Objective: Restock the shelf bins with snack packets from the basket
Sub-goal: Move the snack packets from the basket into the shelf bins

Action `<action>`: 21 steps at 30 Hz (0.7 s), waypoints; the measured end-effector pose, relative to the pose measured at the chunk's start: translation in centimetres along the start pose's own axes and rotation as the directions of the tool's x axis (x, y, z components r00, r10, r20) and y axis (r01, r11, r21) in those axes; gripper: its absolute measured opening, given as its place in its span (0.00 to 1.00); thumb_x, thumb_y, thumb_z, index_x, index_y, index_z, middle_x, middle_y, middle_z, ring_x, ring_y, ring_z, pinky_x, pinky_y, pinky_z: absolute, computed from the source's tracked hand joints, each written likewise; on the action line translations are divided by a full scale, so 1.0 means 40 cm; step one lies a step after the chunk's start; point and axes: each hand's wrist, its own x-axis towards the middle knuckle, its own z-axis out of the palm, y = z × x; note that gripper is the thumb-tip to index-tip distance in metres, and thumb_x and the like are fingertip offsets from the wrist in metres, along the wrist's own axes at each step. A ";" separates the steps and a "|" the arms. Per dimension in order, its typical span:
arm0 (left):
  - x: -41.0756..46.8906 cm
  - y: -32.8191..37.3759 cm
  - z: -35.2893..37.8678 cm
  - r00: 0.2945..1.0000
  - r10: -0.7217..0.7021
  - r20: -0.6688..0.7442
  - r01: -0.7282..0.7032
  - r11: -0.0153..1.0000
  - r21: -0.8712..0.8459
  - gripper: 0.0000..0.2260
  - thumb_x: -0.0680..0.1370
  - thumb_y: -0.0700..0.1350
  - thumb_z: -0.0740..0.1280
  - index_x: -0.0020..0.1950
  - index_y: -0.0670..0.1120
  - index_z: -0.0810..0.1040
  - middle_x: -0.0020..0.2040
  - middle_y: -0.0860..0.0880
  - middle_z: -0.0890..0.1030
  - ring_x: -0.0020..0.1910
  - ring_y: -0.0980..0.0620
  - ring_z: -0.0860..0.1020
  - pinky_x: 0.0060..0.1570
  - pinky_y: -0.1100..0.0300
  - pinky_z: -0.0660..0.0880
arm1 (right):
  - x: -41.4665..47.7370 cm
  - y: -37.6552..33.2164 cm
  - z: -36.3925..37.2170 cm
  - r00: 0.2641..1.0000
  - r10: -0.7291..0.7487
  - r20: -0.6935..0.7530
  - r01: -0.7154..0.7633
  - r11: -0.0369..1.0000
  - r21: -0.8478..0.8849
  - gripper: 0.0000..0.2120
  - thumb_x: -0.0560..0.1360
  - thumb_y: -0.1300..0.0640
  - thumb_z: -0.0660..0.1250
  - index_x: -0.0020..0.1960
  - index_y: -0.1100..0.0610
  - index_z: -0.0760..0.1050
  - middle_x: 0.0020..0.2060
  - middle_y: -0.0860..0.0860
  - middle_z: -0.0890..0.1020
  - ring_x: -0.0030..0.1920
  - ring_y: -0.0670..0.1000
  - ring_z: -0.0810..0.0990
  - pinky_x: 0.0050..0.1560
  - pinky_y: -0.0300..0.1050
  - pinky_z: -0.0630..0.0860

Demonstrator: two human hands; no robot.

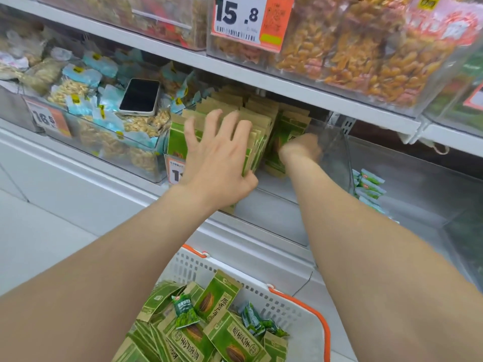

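As fingers (230,124) of left hand (217,158) splay, upright packets (257,142) beneath — touching.

Up and right of the phone (139,97), a price tag (239,18) on a clear bin (235,52) reads 15.8; left of the phone, an orange tag (48,118) reads 18.5.

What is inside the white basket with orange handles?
Green and brown snack packets lie piled in the basket, plus smaller green sachets on top. The left arm hides its left side.
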 end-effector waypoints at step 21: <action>-0.019 0.030 -0.040 0.994 0.008 -0.106 -0.018 0.995 -0.098 0.30 0.67 0.57 0.71 0.65 0.46 0.70 0.69 0.44 0.70 0.69 0.39 0.67 0.69 0.40 0.65 | -0.008 0.012 -0.032 0.992 -0.048 0.113 0.058 0.995 -0.087 0.16 0.79 0.63 0.67 0.66 0.63 0.76 0.65 0.57 0.80 0.66 0.56 0.80 0.54 0.42 0.75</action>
